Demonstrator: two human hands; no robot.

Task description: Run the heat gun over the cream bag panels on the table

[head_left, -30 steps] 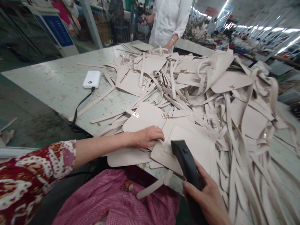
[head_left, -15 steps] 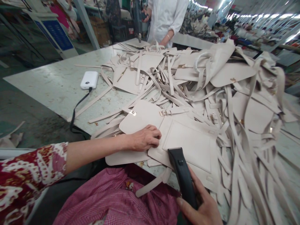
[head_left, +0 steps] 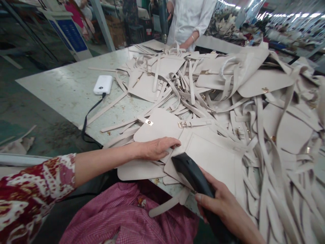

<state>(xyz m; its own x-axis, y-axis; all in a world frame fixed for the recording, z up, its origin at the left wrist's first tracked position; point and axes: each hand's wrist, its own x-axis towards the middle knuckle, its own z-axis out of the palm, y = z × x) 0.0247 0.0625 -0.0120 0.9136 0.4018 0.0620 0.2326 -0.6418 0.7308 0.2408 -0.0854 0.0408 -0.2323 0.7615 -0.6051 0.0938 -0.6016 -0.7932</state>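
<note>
My left hand (head_left: 158, 148) lies flat, fingers stretched, on the near edge of a cream leather bag panel (head_left: 212, 159) at the table's front. My right hand (head_left: 223, 205) is wrapped round the grip of a black hand-held tool (head_left: 190, 171), whose head rests over the panel's lower left corner, just right of my left fingers. A second cream flap (head_left: 158, 125) with a gold clasp lies just beyond my left hand. A loose cream strap (head_left: 169, 203) hangs over the table edge toward my pink checked lap.
A big heap of cream panels and straps (head_left: 228, 88) covers the table's right and far side. A white power bank (head_left: 103, 84) with a black cable sits on the bare grey tabletop (head_left: 63, 91) at left. A person in white (head_left: 190, 20) stands at the far end.
The black tool has swung left, its head now nearer my left fingers. My left hand has flattened and its fingers reach a little further right. The view shifted slightly.
</note>
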